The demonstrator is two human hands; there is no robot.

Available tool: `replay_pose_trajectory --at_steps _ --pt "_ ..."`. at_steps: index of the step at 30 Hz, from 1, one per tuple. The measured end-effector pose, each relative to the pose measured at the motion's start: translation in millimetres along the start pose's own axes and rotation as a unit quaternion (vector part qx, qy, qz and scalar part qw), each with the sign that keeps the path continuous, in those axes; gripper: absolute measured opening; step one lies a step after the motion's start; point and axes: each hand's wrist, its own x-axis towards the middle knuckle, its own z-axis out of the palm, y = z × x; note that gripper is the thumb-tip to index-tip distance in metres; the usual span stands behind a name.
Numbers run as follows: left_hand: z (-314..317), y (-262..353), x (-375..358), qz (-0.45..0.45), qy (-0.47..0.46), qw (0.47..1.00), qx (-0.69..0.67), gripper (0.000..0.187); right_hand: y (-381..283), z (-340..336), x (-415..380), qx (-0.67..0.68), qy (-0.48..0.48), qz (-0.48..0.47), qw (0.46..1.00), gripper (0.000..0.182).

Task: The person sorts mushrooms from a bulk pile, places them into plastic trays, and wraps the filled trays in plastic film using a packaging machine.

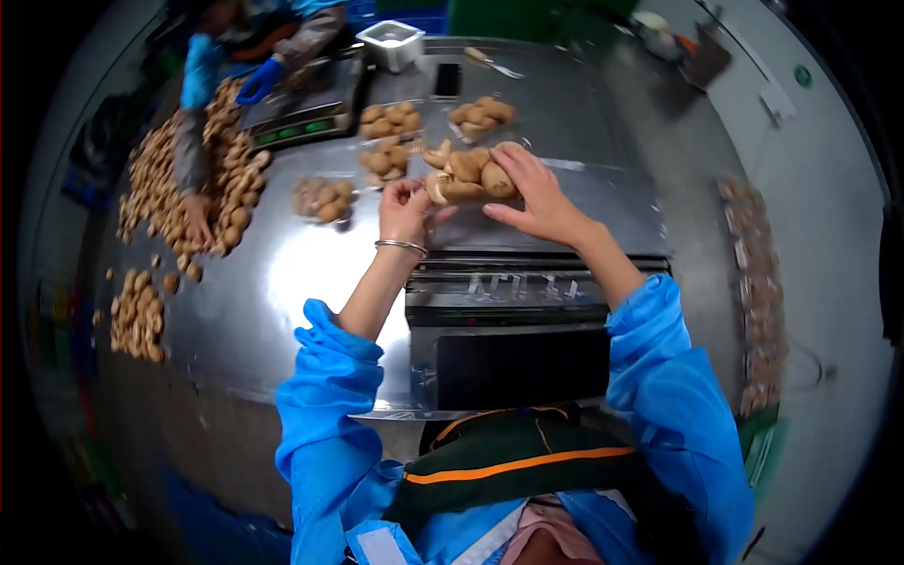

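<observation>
A pack of brown mushrooms (463, 168) lies in front of me, above the metal plate of a bench machine. My right hand (539, 198) curves around its right end, fingers over the top mushroom and thumb at the near side. At the pack's left end my left hand (405, 213) has its thumb and fingertips pinched together. What those fingertips hold is too small to make out. Left of this hand sits another pack of mushrooms (323, 199), and two more packs (384, 158) (391, 120) stand just beyond it.
The machine (513, 292) has a dark front panel. Loose mushrooms (155, 179) pile at the left, where another person's hand (198, 218) reaches in. Beyond are a scale (301, 104), white container (392, 45), phone (448, 81), knife (494, 63) and mushroom pack (482, 117). Packs (756, 282) line the right.
</observation>
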Motion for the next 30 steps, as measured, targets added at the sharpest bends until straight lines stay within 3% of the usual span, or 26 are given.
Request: replay_pose_trajectory --at_steps 3,6,7,10,14,15,18,19,20,24,26,27,30 --pt "38 -60 0 -0.051 -0.057 0.99 0.118 0.028 49 -21 -50 -0.039 -0.034 0.016 0.999 0.073" --pt "44 -63 -2 -0.013 -0.159 0.932 0.324 0.041 67 -48 -73 -0.029 -0.065 0.03 0.997 0.075" --pt "49 -60 -11 0.148 -0.14 0.867 0.456 0.057 74 -52 -76 -0.033 -0.058 0.024 0.997 0.076" --pt "91 -31 -22 0.394 -0.214 0.693 0.564 0.062 93 -62 -73 -0.051 -0.031 0.0 0.998 0.079" --pt "107 -55 13 0.319 -0.228 0.544 0.742 0.052 117 -50 -61 -0.076 -0.107 -0.071 0.989 0.074" --pt "106 -54 15 0.281 -0.232 0.595 0.716 0.048 116 -50 -57 -0.058 -0.104 -0.063 0.991 0.069" --pt "83 -72 21 0.343 -0.342 0.556 0.676 0.044 102 -57 -70 -0.061 -0.097 -0.042 0.993 0.066" --pt "87 -74 8 0.328 -0.356 0.605 0.632 0.043 94 -58 -79 -0.066 -0.092 -0.035 0.993 0.065" --pt "88 -77 -3 0.329 -0.33 0.617 0.634 0.052 86 -56 -87 -0.064 -0.083 -0.008 0.995 0.065" --pt "88 -69 4 0.332 -0.371 0.59 0.635 0.079 86 -46 -89 -0.066 -0.064 0.019 0.996 0.064" --pt "88 -72 2 0.33 -0.355 0.603 0.633 0.083 88 -51 -90 -0.025 -0.057 -0.001 0.998 0.065" --pt "91 -67 -12 0.339 -0.336 0.606 0.636 0.085 90 -50 -97 -0.034 -0.001 -0.018 0.999 0.068" --pt "77 -44 -71 0.351 -0.172 0.643 0.659 0.076 76 -84 -143 -0.061 0.098 0.066 0.991 0.063"
